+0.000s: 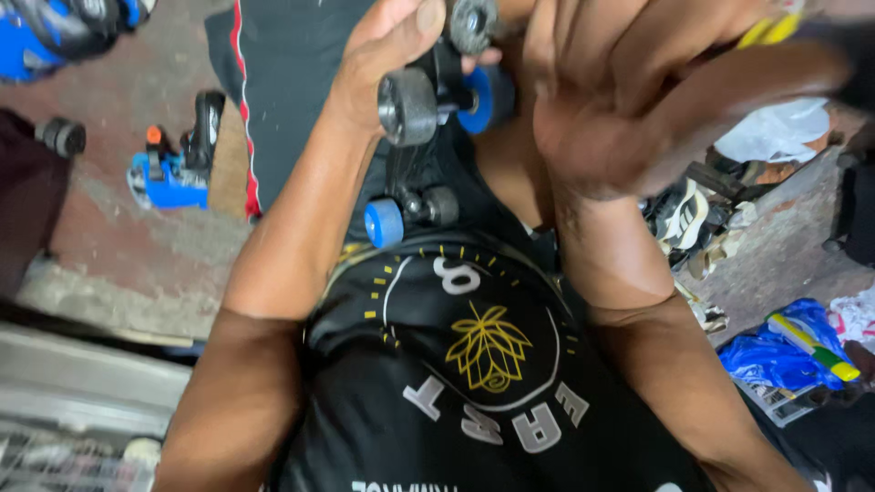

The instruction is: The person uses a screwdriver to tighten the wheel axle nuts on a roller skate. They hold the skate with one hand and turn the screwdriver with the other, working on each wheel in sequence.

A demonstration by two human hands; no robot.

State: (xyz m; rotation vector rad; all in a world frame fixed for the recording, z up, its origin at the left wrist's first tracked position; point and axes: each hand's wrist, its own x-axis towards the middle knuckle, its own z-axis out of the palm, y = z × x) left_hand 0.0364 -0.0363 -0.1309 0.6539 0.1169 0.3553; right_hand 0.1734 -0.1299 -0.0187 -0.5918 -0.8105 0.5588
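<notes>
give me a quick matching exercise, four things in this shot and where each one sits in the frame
Things:
1. skate
2. second skate
3. blue bag
4. white bag

Places:
A. floor, left
B. floor, lower right
C. held up, top centre
D. right edge, upper part

Pairs: 1-C, 2-A, 3-B, 4-D

The left hand grips the skate; the right hand is blurred beside it.

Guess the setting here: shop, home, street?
Probably an informal skate repair spot on a floor: a roller skate held in the left hand, another blue skate on bare concrete, scattered clutter.
</notes>
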